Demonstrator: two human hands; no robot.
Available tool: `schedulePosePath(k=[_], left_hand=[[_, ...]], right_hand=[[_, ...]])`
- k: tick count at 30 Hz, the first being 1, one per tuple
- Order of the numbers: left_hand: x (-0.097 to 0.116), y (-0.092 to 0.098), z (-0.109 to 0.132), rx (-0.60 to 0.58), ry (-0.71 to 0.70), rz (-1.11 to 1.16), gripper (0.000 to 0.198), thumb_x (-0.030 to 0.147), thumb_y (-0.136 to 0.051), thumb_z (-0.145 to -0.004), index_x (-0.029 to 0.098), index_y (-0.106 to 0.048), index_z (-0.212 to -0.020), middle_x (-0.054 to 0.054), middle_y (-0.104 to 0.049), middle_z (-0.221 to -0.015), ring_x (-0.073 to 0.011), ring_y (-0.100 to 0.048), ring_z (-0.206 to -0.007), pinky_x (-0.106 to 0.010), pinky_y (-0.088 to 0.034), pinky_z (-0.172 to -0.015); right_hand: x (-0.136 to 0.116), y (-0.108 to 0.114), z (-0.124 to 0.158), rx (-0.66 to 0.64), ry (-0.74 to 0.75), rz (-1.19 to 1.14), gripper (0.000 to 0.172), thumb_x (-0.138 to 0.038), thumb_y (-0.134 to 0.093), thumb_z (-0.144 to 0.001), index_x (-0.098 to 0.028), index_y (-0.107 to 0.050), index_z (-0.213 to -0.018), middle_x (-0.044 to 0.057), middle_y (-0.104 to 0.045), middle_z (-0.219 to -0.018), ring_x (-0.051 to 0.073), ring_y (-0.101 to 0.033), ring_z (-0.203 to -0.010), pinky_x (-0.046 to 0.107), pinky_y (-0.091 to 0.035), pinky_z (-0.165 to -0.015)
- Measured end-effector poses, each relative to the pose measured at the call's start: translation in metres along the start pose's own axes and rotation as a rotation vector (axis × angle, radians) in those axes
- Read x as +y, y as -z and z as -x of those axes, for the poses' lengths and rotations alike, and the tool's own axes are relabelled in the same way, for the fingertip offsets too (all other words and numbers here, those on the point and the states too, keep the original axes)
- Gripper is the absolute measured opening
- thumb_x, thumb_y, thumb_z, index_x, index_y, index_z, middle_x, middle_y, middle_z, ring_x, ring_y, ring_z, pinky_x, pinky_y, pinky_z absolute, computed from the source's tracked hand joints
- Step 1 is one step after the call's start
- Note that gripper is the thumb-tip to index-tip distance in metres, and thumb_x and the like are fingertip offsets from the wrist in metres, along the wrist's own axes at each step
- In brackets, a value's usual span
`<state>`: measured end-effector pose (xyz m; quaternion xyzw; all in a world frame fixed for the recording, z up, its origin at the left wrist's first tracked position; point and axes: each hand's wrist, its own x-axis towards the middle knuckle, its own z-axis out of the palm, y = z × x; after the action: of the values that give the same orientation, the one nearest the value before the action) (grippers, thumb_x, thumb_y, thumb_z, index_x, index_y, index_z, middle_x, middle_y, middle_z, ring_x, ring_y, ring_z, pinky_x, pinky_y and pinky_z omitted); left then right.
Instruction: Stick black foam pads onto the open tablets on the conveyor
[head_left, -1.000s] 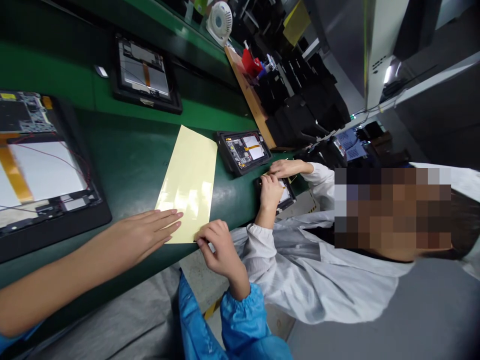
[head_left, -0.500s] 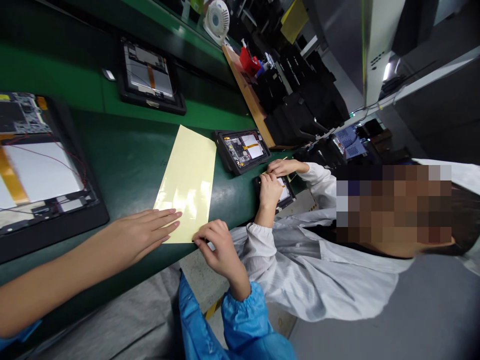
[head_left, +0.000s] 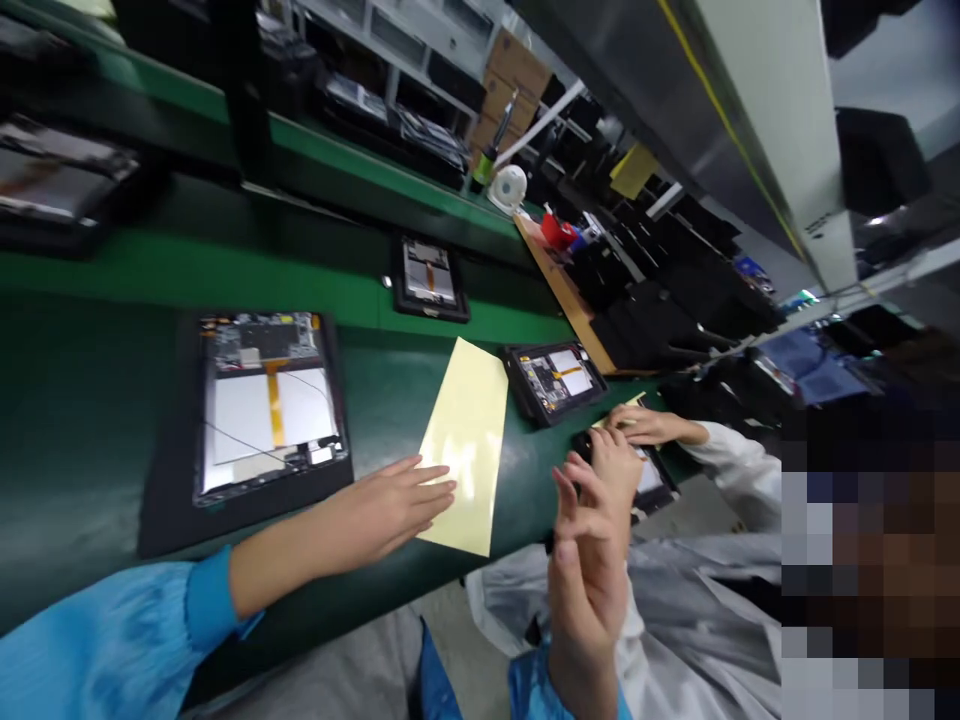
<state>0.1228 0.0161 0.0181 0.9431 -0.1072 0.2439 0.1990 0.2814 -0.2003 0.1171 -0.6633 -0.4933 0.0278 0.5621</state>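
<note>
Left hand (head_left: 386, 505) lies open and nearly flat above the green worktop (head_left: 97, 420), fingers slightly spread, holding nothing, its fingertips (head_left: 442, 483) reaching over the edge of a pale yellow sheet (head_left: 469, 440). Right hand (head_left: 589, 590) is raised off the worktop just beside the sheet, fingers apart and empty. Past the sheet lies an open tablet (head_left: 553, 383) in a black tray; another open tablet (head_left: 266, 405) lies beside the left forearm. A co-worker's hands (head_left: 626, 450) rest on a third tablet (head_left: 652, 478).
</note>
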Motion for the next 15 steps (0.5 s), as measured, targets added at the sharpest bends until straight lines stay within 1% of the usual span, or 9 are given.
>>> schedulePosePath(k=[2, 4, 5, 6, 8, 10, 12, 15], left_hand=[[-0.011, 0.031, 0.009, 0.100, 0.075, 0.002, 0.040, 0.021, -0.035, -0.118, 0.015, -0.064, -0.146, -0.011, -0.065, -0.146, -0.0239, -0.058, -0.140, -0.037, -0.046, -0.122], [-0.029, 0.061, 0.026, 0.185, 0.173, 0.002, 0.038, 0.016, -0.037, -0.115, 0.017, -0.070, -0.133, -0.010, -0.069, -0.135, -0.0227, -0.063, -0.127, -0.034, -0.049, -0.113], [-0.041, 0.074, 0.035, 0.192, 0.200, 0.004, 0.039, 0.014, -0.037, -0.112, 0.018, -0.073, -0.125, -0.009, -0.070, -0.129, -0.0221, -0.064, -0.121, -0.033, -0.050, -0.110], [-0.054, 0.084, 0.042, 0.152, 0.211, 0.018, 0.040, 0.012, -0.037, -0.109, 0.019, -0.075, -0.120, -0.008, -0.070, -0.126, -0.0216, -0.065, -0.117, -0.032, -0.050, -0.106], [-0.081, 0.098, 0.051, 0.011, 0.228, 0.081, 0.040, 0.011, -0.039, -0.105, 0.021, -0.078, -0.111, -0.007, -0.069, -0.120, -0.0204, -0.066, -0.110, -0.029, -0.051, -0.099], [-0.103, 0.106, 0.048, -0.101, 0.280, 0.137, 0.038, 0.013, -0.041, -0.102, 0.020, -0.078, -0.102, -0.007, -0.069, -0.111, -0.0199, -0.065, -0.103, -0.027, -0.051, -0.092], [-0.119, 0.112, 0.039, -0.147, 0.337, 0.164, 0.034, 0.013, -0.042, -0.098, 0.019, -0.076, -0.092, -0.006, -0.068, -0.101, -0.0201, -0.063, -0.098, -0.028, -0.049, -0.087], [-0.133, 0.117, 0.025, -0.178, 0.360, 0.196, 0.029, 0.012, -0.044, -0.090, 0.018, -0.071, -0.083, -0.006, -0.067, -0.091, -0.0202, -0.061, -0.093, -0.027, -0.046, -0.082]], right_hand=[[-0.007, -0.024, -0.024, -0.124, 0.049, -0.102, 0.023, -0.022, -0.055, -0.111, -0.033, -0.070, -0.123, 0.004, -0.056, -0.159, 0.023, -0.037, -0.162, 0.044, -0.037, -0.130], [-0.010, -0.052, -0.046, -0.234, 0.028, -0.183, 0.028, -0.023, -0.056, -0.112, -0.036, -0.070, -0.132, 0.004, -0.056, -0.160, 0.021, -0.041, -0.160, 0.041, -0.041, -0.128], [-0.009, -0.067, -0.055, -0.263, 0.009, -0.231, 0.027, -0.025, -0.057, -0.112, -0.036, -0.071, -0.133, 0.004, -0.058, -0.159, 0.022, -0.045, -0.158, 0.040, -0.042, -0.127], [-0.007, -0.081, -0.063, -0.282, -0.017, -0.282, 0.026, -0.027, -0.058, -0.112, -0.036, -0.071, -0.132, 0.005, -0.060, -0.156, 0.022, -0.049, -0.154, 0.041, -0.044, -0.125], [0.001, -0.107, -0.075, -0.298, -0.077, -0.385, 0.021, -0.033, -0.061, -0.111, -0.033, -0.073, -0.128, 0.008, -0.065, -0.149, 0.024, -0.058, -0.145, 0.041, -0.050, -0.120], [0.012, -0.129, -0.082, -0.303, -0.146, -0.465, 0.020, -0.041, -0.064, -0.109, -0.029, -0.075, -0.122, 0.011, -0.070, -0.140, 0.026, -0.065, -0.135, 0.042, -0.055, -0.112], [0.024, -0.146, -0.086, -0.304, -0.215, -0.506, 0.024, -0.047, -0.067, -0.105, -0.026, -0.076, -0.116, 0.012, -0.073, -0.133, 0.027, -0.069, -0.128, 0.042, -0.058, -0.107], [0.039, -0.164, -0.083, -0.338, -0.288, -0.515, 0.028, -0.050, -0.069, -0.102, -0.024, -0.075, -0.113, 0.012, -0.076, -0.125, 0.028, -0.070, -0.122, 0.041, -0.059, -0.102]])
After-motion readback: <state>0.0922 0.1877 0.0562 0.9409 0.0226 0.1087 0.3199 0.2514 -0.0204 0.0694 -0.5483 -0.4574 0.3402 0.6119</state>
